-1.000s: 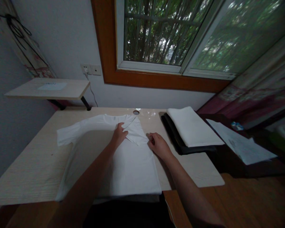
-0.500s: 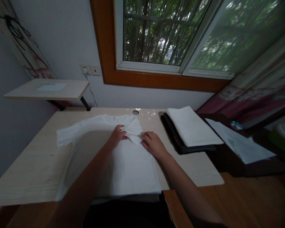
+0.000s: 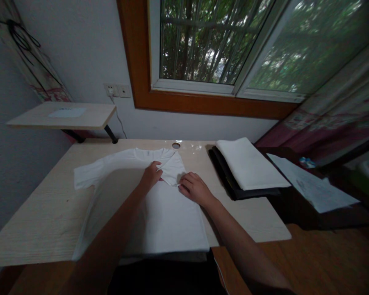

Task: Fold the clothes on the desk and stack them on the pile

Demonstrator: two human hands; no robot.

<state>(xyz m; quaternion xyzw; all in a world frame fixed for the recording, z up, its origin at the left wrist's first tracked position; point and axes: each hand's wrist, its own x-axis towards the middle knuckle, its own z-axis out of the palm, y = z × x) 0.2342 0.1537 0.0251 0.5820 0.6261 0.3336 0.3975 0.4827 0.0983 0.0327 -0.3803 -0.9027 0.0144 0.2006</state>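
Note:
A white T-shirt [image 3: 172, 221] lies spread over the light wooden table [image 3: 39, 221], its neckline towards the wall and its hem at the near edge. Its left sleeve sticks out flat, while the right sleeve [image 3: 171, 168] is turned inward over the body of the shirt. My left hand [image 3: 151, 175] pinches the inner edge of that folded sleeve. At the sleeve's outer lower corner, my right hand [image 3: 194, 187] has its fingertips closed on the fabric.
Folded white cloth [image 3: 252, 164] rests on folded black cloth [image 3: 224, 180] at the table's right. A raised shelf [image 3: 95, 112] with a paper stands at the back left. Further right, papers [image 3: 313, 184] lie on a dark surface. A round cable hole [image 3: 176, 146] sits near the wall.
My right hand has moved slightly left, carrying the sleeve's corner inward. The sleeve edge between the hands lies flatter, and its gap has narrowed. My left hand has hardly moved.

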